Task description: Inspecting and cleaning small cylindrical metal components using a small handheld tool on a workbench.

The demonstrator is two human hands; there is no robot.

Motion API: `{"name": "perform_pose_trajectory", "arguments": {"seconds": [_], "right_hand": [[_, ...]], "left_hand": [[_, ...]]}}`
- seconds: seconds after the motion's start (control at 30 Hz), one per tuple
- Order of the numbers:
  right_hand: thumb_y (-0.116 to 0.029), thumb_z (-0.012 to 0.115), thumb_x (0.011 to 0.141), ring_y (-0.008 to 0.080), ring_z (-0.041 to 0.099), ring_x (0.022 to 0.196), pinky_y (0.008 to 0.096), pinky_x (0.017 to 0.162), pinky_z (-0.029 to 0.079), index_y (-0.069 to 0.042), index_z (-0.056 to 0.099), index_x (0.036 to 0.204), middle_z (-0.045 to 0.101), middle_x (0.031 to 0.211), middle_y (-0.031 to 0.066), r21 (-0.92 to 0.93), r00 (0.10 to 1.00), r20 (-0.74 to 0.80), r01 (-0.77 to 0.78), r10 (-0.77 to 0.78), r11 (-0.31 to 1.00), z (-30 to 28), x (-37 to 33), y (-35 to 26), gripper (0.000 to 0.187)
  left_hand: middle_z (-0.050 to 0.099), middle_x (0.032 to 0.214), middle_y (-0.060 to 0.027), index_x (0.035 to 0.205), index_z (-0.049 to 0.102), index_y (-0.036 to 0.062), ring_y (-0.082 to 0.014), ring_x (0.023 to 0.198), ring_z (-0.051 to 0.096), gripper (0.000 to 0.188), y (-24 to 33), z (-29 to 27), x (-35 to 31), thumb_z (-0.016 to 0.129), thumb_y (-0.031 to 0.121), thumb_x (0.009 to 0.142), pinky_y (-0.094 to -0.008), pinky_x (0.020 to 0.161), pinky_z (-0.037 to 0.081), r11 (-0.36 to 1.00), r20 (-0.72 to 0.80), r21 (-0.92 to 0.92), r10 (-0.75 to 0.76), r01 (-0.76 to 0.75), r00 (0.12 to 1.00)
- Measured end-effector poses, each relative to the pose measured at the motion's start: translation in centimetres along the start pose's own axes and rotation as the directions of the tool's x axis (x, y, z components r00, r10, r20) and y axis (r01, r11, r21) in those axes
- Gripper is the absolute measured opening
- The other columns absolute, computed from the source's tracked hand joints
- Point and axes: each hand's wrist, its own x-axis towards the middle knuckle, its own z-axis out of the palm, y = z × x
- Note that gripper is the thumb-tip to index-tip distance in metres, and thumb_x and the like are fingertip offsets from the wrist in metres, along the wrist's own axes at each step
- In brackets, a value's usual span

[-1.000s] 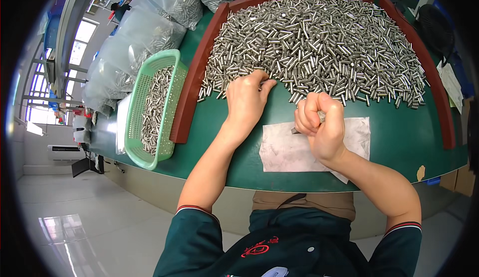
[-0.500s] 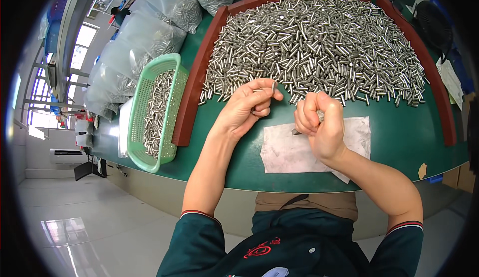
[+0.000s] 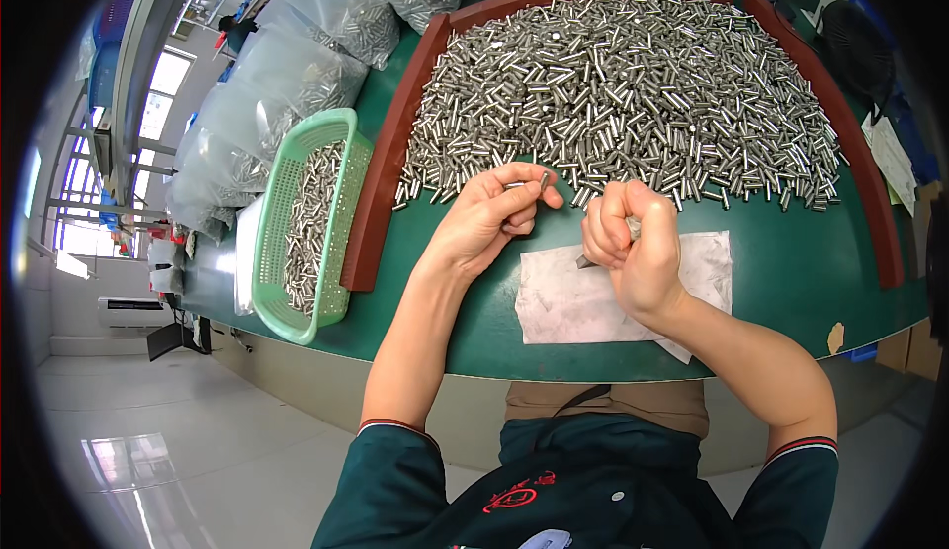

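Note:
Between the thumb and fingers of my left hand (image 3: pixel 489 213) is a small metal pin (image 3: pixel 545 181), held slightly tilted near the front edge of a wide heap of similar shiny pins (image 3: pixel 633 94). My right hand (image 3: pixel 641 253) is closed in a fist just to the right, over a stained whitish cloth (image 3: pixel 563 307). A dark grey tip (image 3: pixel 585 261) pokes out below its fingers; the rest of that object is hidden, so its kind cannot be made out. The two hands are close together but apart.
A dark red wooden frame (image 3: pixel 390 154) borders the heap on the green table (image 3: pixel 791 282). To the left stands a pale green basket (image 3: pixel 336 223) with more pins. Clear plastic bags of pins (image 3: pixel 301 70) line the far left; a black fan (image 3: pixel 858 50) is at the right.
The pin in my left hand has tipped from nearly upright to a slant, and the fingertips have dropped slightly. My right hand has hardly moved.

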Motion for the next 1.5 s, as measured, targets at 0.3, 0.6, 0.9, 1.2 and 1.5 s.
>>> {"name": "perform_pose_trajectory", "arguments": {"seconds": [0.3, 0.6, 0.9, 1.2, 1.5], "right_hand": [[-0.018, 0.029, 0.083, 0.0072, 0.022, 0.041, 0.0229, 0.04, 0.019, -0.008, 0.027, 0.052, 0.026, 0.047, -0.0008, 0.018, 1.0, -0.01, -0.004, 0.004, 1.0, 0.2, 0.0, -0.1, 0.033], [-0.017, 0.029, 0.082, 0.0069, 0.022, 0.04, 0.0231, 0.038, 0.018, -0.007, 0.029, 0.053, 0.028, 0.046, 0.0, 0.053, 0.999, -0.018, 0.036, -0.035, 0.998, -0.2, 0.2, 0.2, 0.03], [-0.02, 0.029, 0.082, 0.0072, 0.021, 0.039, 0.0229, 0.038, 0.018, -0.008, 0.029, 0.053, 0.027, 0.045, -0.0001, 0.11, 0.997, -0.072, 0.016, -0.008, 0.994, -0.1, 0.0, 0.0, 0.031], [-0.019, 0.028, 0.081, 0.0071, 0.02, 0.039, 0.0228, 0.038, 0.017, -0.008, 0.029, 0.054, 0.026, 0.045, -0.0001, 0.136, 0.996, -0.086, 0.005, 0.007, 0.991, -0.1, 0.0, 0.0, 0.03], [-0.02, 0.028, 0.081, 0.0068, 0.02, 0.04, 0.0225, 0.038, 0.017, -0.008, 0.029, 0.053, 0.026, 0.045, -0.0005, 0.131, 0.999, -0.054, 0.013, -0.005, 0.991, -0.1, -0.1, 0.1, 0.03]], "left_hand": [[0.056, 0.07, -0.0033, 0.086, 0.053, 0.0032, -0.0029, 0.051, 0.035, 0.012, 0.1, 0.7, -1.0, 0.054, 0.016, 0.085, -0.0177, 0.046, 0.029, 0.971, 0.013, 0.235, 0.049, -0.05, 0.999], [0.04, 0.05, -0.0036, 0.076, 0.051, -0.0001, -0.0124, 0.045, 0.037, 0.018, -1.9, 4.6, -4.9, 0.067, 0.008, 0.07, -0.0273, 0.045, 0.032, 0.349, -0.005, 0.935, 0.203, -0.068, 0.979], [0.05, 0.05, -0.0135, 0.075, 0.05, -0.0002, -0.0288, 0.045, 0.049, 0.015, -2.5, 4.9, -5.0, 0.062, 0.008, 0.073, -0.0363, 0.046, 0.036, 0.305, -0.018, 0.95, 0.272, -0.069, 0.962], [0.051, 0.051, -0.0147, 0.071, 0.051, -0.0011, -0.0285, 0.046, 0.051, 0.015, -2.7, 4.8, -4.9, 0.063, 0.007, 0.073, -0.0356, 0.046, 0.037, 0.35, -0.03, 0.933, 0.303, -0.082, 0.952], [0.054, 0.056, -0.0067, 0.071, 0.055, -0.0026, -0.0094, 0.047, 0.042, 0.013, -2.5, 4.6, -4.9, 0.065, 0.005, 0.072, -0.0248, 0.044, 0.034, 0.349, -0.046, 0.935, 0.267, -0.052, 0.963]]}}
